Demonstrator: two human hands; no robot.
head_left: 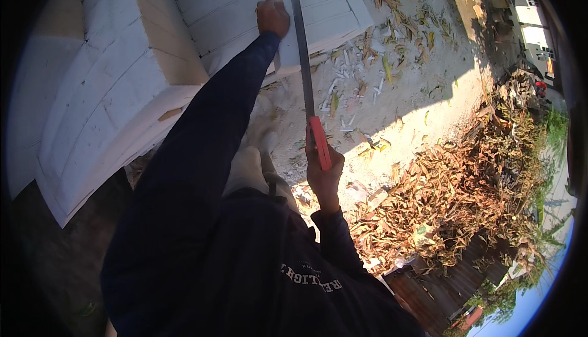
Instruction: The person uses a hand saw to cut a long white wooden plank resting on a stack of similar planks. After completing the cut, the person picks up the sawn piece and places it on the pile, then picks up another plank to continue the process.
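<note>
A handsaw with a long dark blade (302, 55) and a red handle (319, 143) is in my right hand (324, 175), its fingers wrapped round the handle. The blade points away from me, and its far part lies along the right edge of a narrow white strip (288, 50). That strip rests on a stack of white, foam-like slabs (214, 6). With index finger stretched forward and the other fingers curled, my left hand (272, 18) presses on and grips the strip, just left of the blade. Whether the teeth bite into the material cannot be made out.
Large white blocks (116, 80) stand at my left. White offcuts and leaves litter the pale ground (361, 86) beyond the saw. A big heap of dry brown leaves (441, 196) lies at my right, near rusty metal sheets (453, 282).
</note>
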